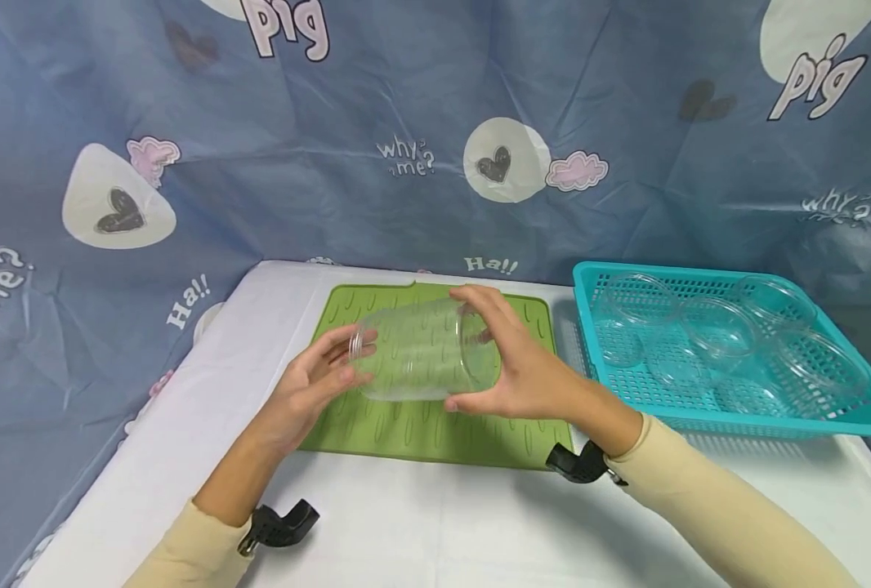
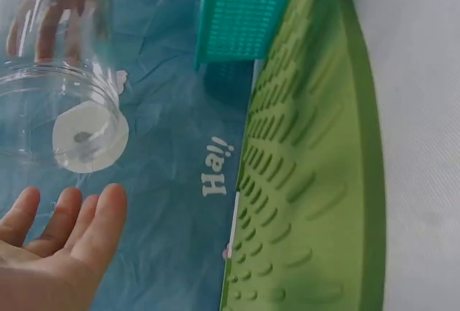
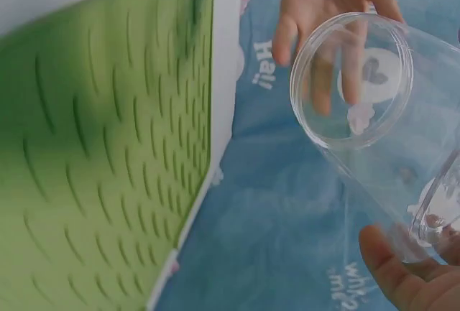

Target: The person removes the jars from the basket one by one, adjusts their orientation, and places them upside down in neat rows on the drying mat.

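Observation:
A clear plastic jar (image 1: 421, 351) lies sideways in the air above the green mat, its ringed mouth facing left. My right hand (image 1: 524, 371) grips the other end, thumb below and fingers over the top. By the mouth is my left hand (image 1: 299, 396), fingers spread and slightly bent; they overlap the rim in the head view. The left wrist view shows a gap between those fingers (image 2: 100, 232) and the jar's rim (image 2: 108, 95). In the right wrist view, the left hand appears behind the mouth, partly seen through the clear wall.
The ribbed green mat (image 1: 435, 433) rests on a white-covered table (image 1: 406, 523). At the right stands a turquoise basket (image 1: 700, 420) with several clear jars (image 1: 722, 327) inside. Printed blue fabric (image 1: 377, 212) hangs behind the table.

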{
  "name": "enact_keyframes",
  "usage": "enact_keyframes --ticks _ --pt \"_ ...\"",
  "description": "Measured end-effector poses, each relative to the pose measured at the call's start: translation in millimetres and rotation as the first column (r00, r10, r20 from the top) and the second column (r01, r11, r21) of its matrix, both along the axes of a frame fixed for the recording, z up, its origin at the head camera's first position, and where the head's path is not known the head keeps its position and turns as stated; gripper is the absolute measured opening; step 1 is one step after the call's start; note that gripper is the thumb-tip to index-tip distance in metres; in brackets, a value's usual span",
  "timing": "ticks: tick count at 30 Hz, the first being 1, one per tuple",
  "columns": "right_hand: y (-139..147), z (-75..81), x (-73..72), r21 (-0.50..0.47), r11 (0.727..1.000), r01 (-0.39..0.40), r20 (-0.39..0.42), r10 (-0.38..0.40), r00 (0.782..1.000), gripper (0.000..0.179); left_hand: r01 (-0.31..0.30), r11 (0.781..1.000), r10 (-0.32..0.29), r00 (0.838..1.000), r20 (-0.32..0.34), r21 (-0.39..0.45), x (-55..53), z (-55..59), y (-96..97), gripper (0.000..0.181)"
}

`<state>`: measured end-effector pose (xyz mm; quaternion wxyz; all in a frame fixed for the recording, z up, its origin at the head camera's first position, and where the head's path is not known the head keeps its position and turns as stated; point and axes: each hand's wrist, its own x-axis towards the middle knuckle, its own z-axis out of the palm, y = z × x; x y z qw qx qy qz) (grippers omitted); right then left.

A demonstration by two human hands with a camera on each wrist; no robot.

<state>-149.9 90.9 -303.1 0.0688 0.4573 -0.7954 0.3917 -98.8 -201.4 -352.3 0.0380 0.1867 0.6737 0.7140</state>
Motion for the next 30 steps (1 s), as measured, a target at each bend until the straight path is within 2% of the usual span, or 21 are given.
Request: enact_keyframes --ticks 2,3,4,5,7,10,12,15,16,18,21,23,25,27,30 --pt "4 7.0 -3.3 0.036 0.999 0.017 -0.043 -0.016 0.999 0.112 -0.075 0.99 0.074 0.997 -0.009 -0.12 2.4 -1.2 -2.4 0.049" --pt "5 10.5 -4.3 0.055 0.998 0.025 -0.059 -0.022 0.998 0.113 -0.106 0.976 0.105 0.994 -0.013 -0.193 4.2 -1.8 -4.2 0.049" --pt "7 13.6 -5.3 0.073 0.997 0.033 -0.079 -0.027 0.997 0.113 -0.135 0.953 0.132 0.991 -0.031 -0.272 6.1 -2.2 -6.7 0.049" --pt "9 16.8 -6.0 0.092 0.995 0.039 -0.102 -0.029 0.994 0.114 -0.165 0.921 0.156 0.986 -0.055 -0.354 8.2 -2.7 -9.7 0.049" --pt "12 22.6 -7.2 0.123 0.991 0.05 -0.132 -0.033 0.991 0.114 -0.215 0.837 0.178 0.977 -0.12 -0.503 12.7 -3.7 -16.7 0.049" --pt "19 31.0 -9.6 0.158 0.985 0.067 -0.17 -0.04 0.985 0.113 -0.272 0.693 0.154 0.961 -0.232 -0.668 17.8 -7.0 -27.5 0.051" --pt "23 36.0 -11.8 0.171 0.982 0.081 -0.188 -0.048 0.981 0.113 -0.295 0.595 0.117 0.952 -0.282 -0.748 20.3 -10.9 -33.9 0.053" --pt "29 41.9 -15.2 0.185 0.977 0.103 -0.207 -0.063 0.976 0.113 -0.31 0.464 0.056 0.945 -0.321 -0.83 22.4 -20.0 -42.5 0.057" --pt "31 43.9 -16.5 0.192 0.975 0.11 -0.214 -0.068 0.974 0.113 -0.311 0.425 0.037 0.944 -0.327 -0.85 22.5 -23.6 -45.1 0.058" --pt "33 47.0 -18.9 0.212 0.969 0.125 -0.225 -0.077 0.971 0.112 -0.304 0.359 0.011 0.947 -0.321 -0.883 22.9 -30.8 -49.8 0.059" --pt "37 50.5 -22.6 0.253 0.955 0.152 -0.232 -0.093 0.968 0.113 -0.282 0.276 -0.028 0.953 -0.301 -0.919 22.4 -38.8 -54.8 0.057" --pt "38 53.1 -25.4 0.278 0.946 0.169 -0.231 -0.105 0.967 0.113 -0.272 0.236 -0.053 0.955 -0.292 -0.933 21.4 -41.5 -56.9 0.054" --pt "40 55.9 -28.2 0.297 0.938 0.182 -0.23 -0.115 0.966 0.113 -0.268 0.207 -0.071 0.955 -0.288 -0.941 20.1 -42.6 -58.1 0.051" --pt "41 59.2 -30.4 0.315 0.931 0.187 -0.23 -0.116 0.966 0.112 -0.255 0.199 -0.077 0.958 -0.275 -0.946 19.7 -42.7 -58.9 0.05" --pt "42 64.6 -32.8 0.342 0.922 0.182 -0.232 -0.104 0.967 0.112 -0.234 0.21 -0.073 0.964 -0.254 -0.949 20.3 -43.6 -59.8 0.05"
